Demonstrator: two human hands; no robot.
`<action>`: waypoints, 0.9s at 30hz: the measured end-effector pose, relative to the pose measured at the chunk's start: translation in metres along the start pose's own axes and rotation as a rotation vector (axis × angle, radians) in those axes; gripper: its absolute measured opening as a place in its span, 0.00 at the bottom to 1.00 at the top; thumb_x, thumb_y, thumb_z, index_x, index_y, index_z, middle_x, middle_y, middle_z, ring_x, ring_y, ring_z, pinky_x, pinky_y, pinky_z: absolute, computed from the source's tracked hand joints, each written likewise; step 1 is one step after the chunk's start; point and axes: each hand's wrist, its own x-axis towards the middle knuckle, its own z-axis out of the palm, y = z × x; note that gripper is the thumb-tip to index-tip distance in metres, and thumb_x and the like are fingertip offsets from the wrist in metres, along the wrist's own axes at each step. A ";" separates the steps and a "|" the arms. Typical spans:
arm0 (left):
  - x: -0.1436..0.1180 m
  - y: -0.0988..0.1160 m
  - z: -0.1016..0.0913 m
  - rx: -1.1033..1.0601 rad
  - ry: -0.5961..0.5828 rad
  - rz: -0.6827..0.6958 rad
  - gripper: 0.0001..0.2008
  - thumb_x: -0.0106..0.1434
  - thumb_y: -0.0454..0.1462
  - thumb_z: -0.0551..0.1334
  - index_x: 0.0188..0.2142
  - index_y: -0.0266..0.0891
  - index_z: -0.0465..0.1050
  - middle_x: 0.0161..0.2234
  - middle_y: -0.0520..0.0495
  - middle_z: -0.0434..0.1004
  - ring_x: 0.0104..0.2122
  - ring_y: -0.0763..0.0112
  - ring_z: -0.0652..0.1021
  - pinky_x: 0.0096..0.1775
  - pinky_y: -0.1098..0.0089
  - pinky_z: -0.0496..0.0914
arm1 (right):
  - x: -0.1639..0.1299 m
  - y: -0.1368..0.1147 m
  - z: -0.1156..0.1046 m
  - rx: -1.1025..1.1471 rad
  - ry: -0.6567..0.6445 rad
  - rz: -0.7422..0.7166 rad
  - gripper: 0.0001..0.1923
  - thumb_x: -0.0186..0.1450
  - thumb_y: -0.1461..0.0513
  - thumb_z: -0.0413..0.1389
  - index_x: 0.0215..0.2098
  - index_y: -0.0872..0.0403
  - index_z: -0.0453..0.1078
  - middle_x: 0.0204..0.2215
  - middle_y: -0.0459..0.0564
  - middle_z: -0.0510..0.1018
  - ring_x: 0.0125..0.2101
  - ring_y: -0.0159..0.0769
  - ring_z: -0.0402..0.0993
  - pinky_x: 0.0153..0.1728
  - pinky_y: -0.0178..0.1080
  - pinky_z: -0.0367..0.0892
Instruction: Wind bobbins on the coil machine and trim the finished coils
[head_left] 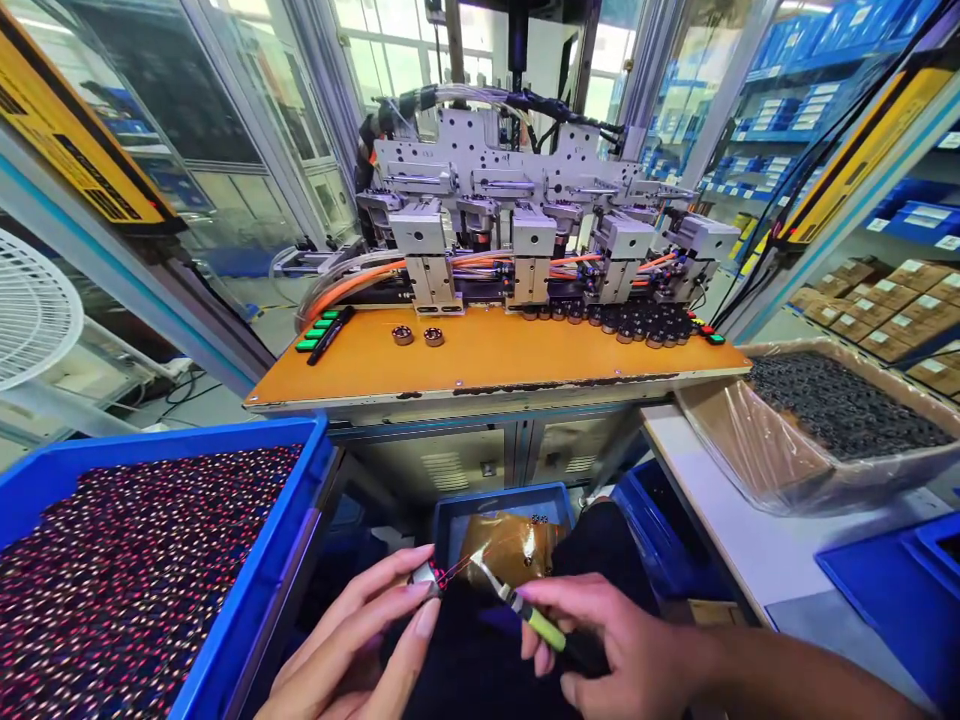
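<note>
My left hand (360, 640) pinches a small silvery ring-shaped part (424, 575) with thin red wire on it, low in the head view. My right hand (622, 650) grips a green-handled tool (541, 625) whose metal tip reaches toward that part. Both hands hover over my dark lap, just in front of a small blue bin (450, 510) holding a brownish plastic bag (510, 545).
A large blue crate (247, 600) of red-wired parts sits at my left. Ahead is an orange-topped bench (487, 365) with two loose rings (418, 335), a row of dark parts and a grey machine (525, 220). A bag-lined box of dark parts (825, 420) stands right.
</note>
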 end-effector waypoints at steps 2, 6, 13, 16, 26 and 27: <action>-0.001 0.000 -0.001 0.020 -0.024 -0.003 0.11 0.60 0.28 0.66 0.39 0.44 0.79 0.44 0.53 0.83 0.41 0.74 0.83 0.44 0.79 0.77 | 0.003 0.000 0.002 0.048 -0.023 -0.059 0.39 0.58 0.67 0.56 0.67 0.55 0.57 0.44 0.56 0.75 0.40 0.34 0.74 0.44 0.41 0.73; -0.002 0.002 -0.005 0.043 -0.059 0.005 0.13 0.60 0.27 0.66 0.40 0.45 0.79 0.45 0.53 0.82 0.43 0.74 0.83 0.46 0.77 0.77 | 0.013 -0.004 -0.001 -0.001 -0.038 -0.119 0.41 0.56 0.66 0.57 0.68 0.56 0.57 0.42 0.56 0.77 0.41 0.37 0.74 0.46 0.43 0.72; -0.002 0.002 -0.008 0.066 -0.110 0.015 0.14 0.60 0.26 0.65 0.42 0.46 0.79 0.46 0.53 0.82 0.44 0.74 0.82 0.47 0.77 0.77 | 0.017 -0.001 0.005 0.027 -0.023 -0.193 0.38 0.58 0.65 0.58 0.66 0.55 0.58 0.37 0.52 0.76 0.33 0.31 0.72 0.36 0.36 0.73; -0.002 0.002 -0.008 0.073 -0.120 0.010 0.14 0.60 0.27 0.65 0.41 0.46 0.79 0.46 0.53 0.82 0.44 0.73 0.82 0.47 0.76 0.78 | 0.016 0.001 0.007 0.052 -0.035 -0.118 0.29 0.58 0.64 0.59 0.59 0.56 0.66 0.36 0.51 0.74 0.30 0.28 0.71 0.34 0.33 0.72; -0.003 0.001 -0.008 0.045 -0.104 -0.025 0.11 0.59 0.29 0.66 0.39 0.46 0.81 0.45 0.51 0.83 0.41 0.69 0.84 0.43 0.73 0.80 | 0.016 -0.010 0.007 0.056 -0.071 0.090 0.11 0.54 0.66 0.57 0.36 0.57 0.69 0.25 0.42 0.68 0.23 0.24 0.62 0.24 0.28 0.61; -0.003 0.001 -0.008 0.041 -0.102 -0.034 0.11 0.59 0.29 0.66 0.39 0.46 0.81 0.45 0.50 0.83 0.41 0.69 0.84 0.43 0.73 0.80 | 0.016 -0.013 0.007 0.088 -0.061 0.124 0.10 0.52 0.67 0.56 0.34 0.57 0.68 0.24 0.42 0.68 0.23 0.23 0.62 0.23 0.28 0.60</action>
